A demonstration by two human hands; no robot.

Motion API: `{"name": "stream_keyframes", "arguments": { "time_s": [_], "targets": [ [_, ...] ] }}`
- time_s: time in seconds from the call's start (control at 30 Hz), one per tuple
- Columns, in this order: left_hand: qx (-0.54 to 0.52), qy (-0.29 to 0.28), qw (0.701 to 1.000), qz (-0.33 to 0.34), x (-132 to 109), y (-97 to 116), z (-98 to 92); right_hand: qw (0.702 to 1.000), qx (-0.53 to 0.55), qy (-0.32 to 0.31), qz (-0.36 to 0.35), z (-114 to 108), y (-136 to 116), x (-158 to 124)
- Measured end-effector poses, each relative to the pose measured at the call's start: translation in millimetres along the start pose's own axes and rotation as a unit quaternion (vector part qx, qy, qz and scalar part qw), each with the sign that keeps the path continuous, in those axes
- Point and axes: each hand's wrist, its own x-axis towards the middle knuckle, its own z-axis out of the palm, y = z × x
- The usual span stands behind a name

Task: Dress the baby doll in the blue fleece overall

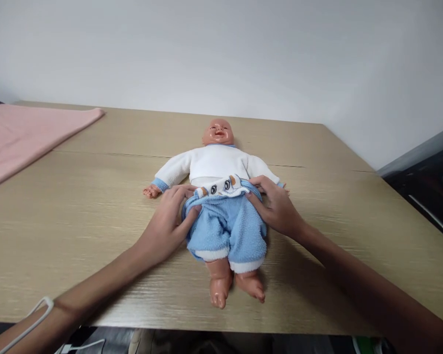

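Note:
A baby doll [219, 132] lies on its back, head toward the wall and feet toward me. It wears a white top [219, 162] with blue cuffs and fluffy blue trousers [212, 228] with white hems. A folded-down bib part [221, 187] with two embroidered eyes lies across its waist. My left hand [173, 211] pinches the blue cloth at the waist's left side, thumb in front. On the opposite side, my right hand [275, 204] grips the edge of the bib part between thumb and fingers. Some fingertips are hidden behind the cloth.
The doll rests on a light wooden table [96, 221] with a seam across it. A pink cloth [26, 132] lies at the far left. Something black and glossy [428, 182] stands beyond the right edge. A white cable [81, 346] shows below the front edge.

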Motion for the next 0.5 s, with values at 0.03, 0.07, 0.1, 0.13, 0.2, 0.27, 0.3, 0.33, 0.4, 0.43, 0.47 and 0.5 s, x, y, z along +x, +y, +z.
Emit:
{"name": "stream_keyframes", "arguments": {
  "time_s": [0.03,0.07,0.1,0.13,0.2,0.27,0.3,0.33,0.4,0.43,0.47,0.5],
  "targets": [
    [-0.02,-0.001,0.999,-0.024,5,-3,2.1,1.0,0.007,0.003,0.019,5,2,2],
    [-0.038,0.007,0.998,-0.051,10,-7,4.6,0.999,0.014,0.01,0.035,10,5,4],
    [-0.052,0.019,0.996,-0.073,16,-11,7.2,0.998,0.021,0.02,0.047,16,9,7],
    [-0.065,0.031,0.994,-0.086,22,-15,9.8,0.998,0.025,0.032,0.054,21,13,10],
    [-0.096,0.048,0.99,-0.094,34,-24,14.4,0.997,0.028,0.052,0.059,29,19,17],
    [-0.134,0.049,0.985,-0.096,43,-32,16.8,0.995,0.044,0.063,0.062,32,23,23],
    [-0.152,0.043,0.983,-0.096,46,-34,17.0,0.994,0.055,0.066,0.064,32,24,24],
    [-0.167,0.036,0.981,-0.095,48,-36,16.5,0.994,0.063,0.067,0.062,31,23,24],
    [-0.178,0.025,0.98,-0.08,49,-37,14.0,0.995,0.052,0.066,0.046,27,20,23],
    [-0.169,0.025,0.983,-0.064,49,-36,12.3,0.997,0.033,0.066,0.03,24,18,23],
    [-0.152,0.033,0.987,-0.043,48,-36,10.7,0.998,0.009,0.069,0.009,21,15,22],
    [-0.132,0.043,0.99,-0.021,48,-35,9.3,0.997,-0.015,0.077,-0.014,18,12,22]
  ]
}}
